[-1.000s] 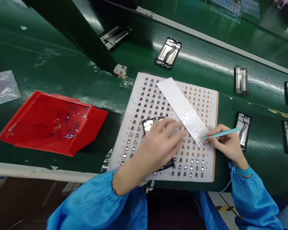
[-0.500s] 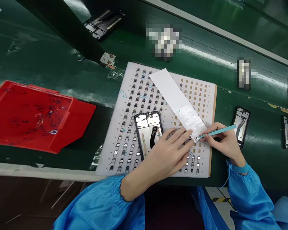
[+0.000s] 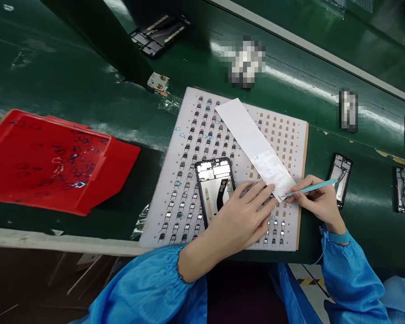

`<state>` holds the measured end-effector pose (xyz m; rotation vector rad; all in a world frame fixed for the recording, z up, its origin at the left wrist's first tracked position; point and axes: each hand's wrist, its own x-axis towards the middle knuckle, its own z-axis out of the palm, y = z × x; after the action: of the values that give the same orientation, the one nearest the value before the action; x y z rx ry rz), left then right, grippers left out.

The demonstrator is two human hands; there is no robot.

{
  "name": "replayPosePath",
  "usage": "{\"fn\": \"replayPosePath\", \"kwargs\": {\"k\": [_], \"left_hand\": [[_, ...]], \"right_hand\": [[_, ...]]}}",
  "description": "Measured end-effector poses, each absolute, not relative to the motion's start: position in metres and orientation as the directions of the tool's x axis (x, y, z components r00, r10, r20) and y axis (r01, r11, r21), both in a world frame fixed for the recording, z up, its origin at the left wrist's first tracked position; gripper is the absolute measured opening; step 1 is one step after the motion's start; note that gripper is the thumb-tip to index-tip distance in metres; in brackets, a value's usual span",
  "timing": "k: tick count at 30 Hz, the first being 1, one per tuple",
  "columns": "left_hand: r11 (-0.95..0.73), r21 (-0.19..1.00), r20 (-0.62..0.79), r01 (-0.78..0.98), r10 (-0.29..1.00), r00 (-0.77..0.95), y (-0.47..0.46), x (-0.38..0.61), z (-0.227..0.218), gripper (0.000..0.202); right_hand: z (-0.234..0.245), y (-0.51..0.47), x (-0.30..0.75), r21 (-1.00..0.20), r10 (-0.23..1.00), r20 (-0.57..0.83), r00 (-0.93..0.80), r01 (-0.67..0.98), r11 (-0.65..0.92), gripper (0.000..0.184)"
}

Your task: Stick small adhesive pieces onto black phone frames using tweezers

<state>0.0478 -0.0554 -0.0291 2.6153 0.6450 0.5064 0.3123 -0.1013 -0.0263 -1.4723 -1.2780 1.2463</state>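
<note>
My right hand pinches teal tweezers, their tips at the lower end of a white strip. The strip lies slantwise on a white foam tray and bears a fine printed or embossed pattern on its lower half. My left hand is laid palm down with fingers stretched, its fingertips at the strip's lower edge. Partly beneath that hand is an opened phone body with a black flex cable; its lower part is hidden. Rows of small metal-and-black parts sit in the tray's slots.
On the left stands a red bin with small dark bits inside. A dark post with a metal bracket rises behind the tray. More phone bodies lie around, one right of the tray and one at the back.
The whole view has shifted slightly, so the tray and bin appear farther right. Both hands stay at the strip's lower end, with the tweezers still in my right hand.
</note>
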Motion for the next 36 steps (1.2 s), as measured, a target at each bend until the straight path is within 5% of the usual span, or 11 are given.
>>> {"fn": "replayPosePath", "kwargs": {"k": [10,18,23,36], "left_hand": [[-0.822,0.430,0.297,0.373,0.519,0.802,-0.057,0.050,-0.035,0.039],[-0.758,0.561,0.480,0.333,0.625,0.615,-0.051,-0.001,-0.016,0.022],[-0.587,0.549,0.416,0.595,0.809,0.415,-0.013,-0.038,-0.026,0.025],[-0.617,0.428,0.358,0.661,0.787,0.502,0.006,-0.042,-0.040,0.025]], "right_hand": [[-0.018,-0.102,0.312,-0.972,0.992,-0.124,0.024,0.200,-0.127,0.014],[0.022,-0.071,0.229,-0.980,0.955,0.020,0.297,0.194,-0.040,0.008],[-0.009,-0.023,0.177,-0.990,0.980,-0.080,0.183,0.098,-0.099,0.027],[-0.031,-0.019,0.165,-0.986,0.966,-0.130,0.224,0.076,-0.150,0.024]]}}
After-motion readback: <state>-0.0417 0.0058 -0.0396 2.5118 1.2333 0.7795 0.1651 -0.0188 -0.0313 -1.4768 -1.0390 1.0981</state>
